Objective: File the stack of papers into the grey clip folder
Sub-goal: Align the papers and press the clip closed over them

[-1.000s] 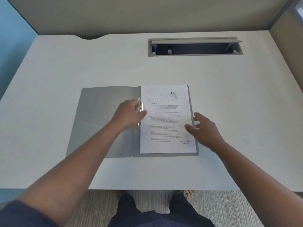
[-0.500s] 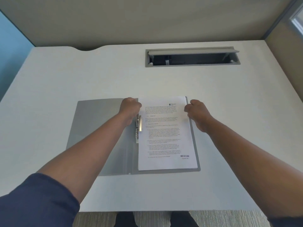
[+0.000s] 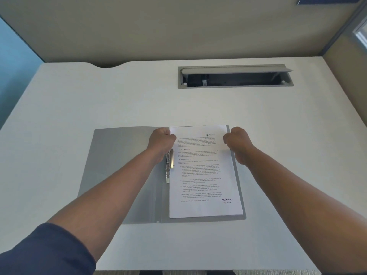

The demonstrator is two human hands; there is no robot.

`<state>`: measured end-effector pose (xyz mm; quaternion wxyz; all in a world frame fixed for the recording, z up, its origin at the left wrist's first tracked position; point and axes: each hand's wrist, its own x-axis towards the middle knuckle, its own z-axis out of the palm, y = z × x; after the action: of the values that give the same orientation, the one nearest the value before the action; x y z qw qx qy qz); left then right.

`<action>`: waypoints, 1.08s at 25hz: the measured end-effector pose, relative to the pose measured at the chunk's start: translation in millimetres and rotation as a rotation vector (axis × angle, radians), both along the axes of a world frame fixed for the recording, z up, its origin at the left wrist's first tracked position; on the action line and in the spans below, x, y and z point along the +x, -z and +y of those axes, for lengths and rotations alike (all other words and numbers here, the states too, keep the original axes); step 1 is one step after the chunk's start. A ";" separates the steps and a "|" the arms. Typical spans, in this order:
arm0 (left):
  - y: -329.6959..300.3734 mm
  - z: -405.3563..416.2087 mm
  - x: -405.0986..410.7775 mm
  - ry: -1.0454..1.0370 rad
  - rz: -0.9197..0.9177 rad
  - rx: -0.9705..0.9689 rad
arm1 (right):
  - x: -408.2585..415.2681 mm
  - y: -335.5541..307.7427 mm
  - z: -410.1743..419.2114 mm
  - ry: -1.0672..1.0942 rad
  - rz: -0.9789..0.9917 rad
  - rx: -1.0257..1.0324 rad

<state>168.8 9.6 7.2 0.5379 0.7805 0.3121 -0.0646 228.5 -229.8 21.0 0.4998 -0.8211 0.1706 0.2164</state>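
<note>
Since a second ago, both hands have moved to the far corners of the paper stack (image 3: pixel 204 175). The left hand (image 3: pixel 161 140) and right hand (image 3: pixel 237 140) grip it with curled fingers. The flat white sheets lie in the open, smooth grey folder (image 3: pixel 123 165) near the front edge of the matte desk (image 3: pixel 99 100).

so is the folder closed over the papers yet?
No, the grey clip folder lies open flat, with the stack of papers exposed on its right half.

Grey clip folder (image 3: pixel 123 167) lies open on white desk (image 3: pixel 79 100). Paper stack (image 3: pixel 204 175) on its right half, beside metal clip (image 3: pixel 169 165). My left hand (image 3: pixel 161 140) & right hand (image 3: pixel 236 140) grip stack's top corners, fingers curled.
</note>
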 end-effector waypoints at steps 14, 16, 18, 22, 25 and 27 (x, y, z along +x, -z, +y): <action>2.8 0.8 8.9 -0.111 0.042 -0.154 | 7.0 4.3 -2.6 0.111 0.063 0.099; 3.0 -0.6 9.9 -0.124 0.041 -0.158 | 7.0 4.8 -1.4 0.097 0.058 0.086; 3.0 -1.3 10.4 -0.123 0.043 -0.155 | 7.8 4.9 -0.8 0.102 0.063 0.093; 3.2 -0.8 10.5 -0.132 0.049 -0.166 | 10.4 3.3 -2.3 0.146 0.082 0.150; 3.4 -0.2 10.4 -0.137 0.050 -0.169 | 12.3 4.0 -2.4 0.158 0.079 0.156; 3.5 -0.1 10.5 -0.137 0.049 -0.168 | 12.3 4.9 -0.7 0.123 0.067 0.117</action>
<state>179.3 9.5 3.7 0.5967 0.7078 0.3710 -0.0726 240.8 -230.5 16.0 0.5532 -0.7708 0.2244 0.2224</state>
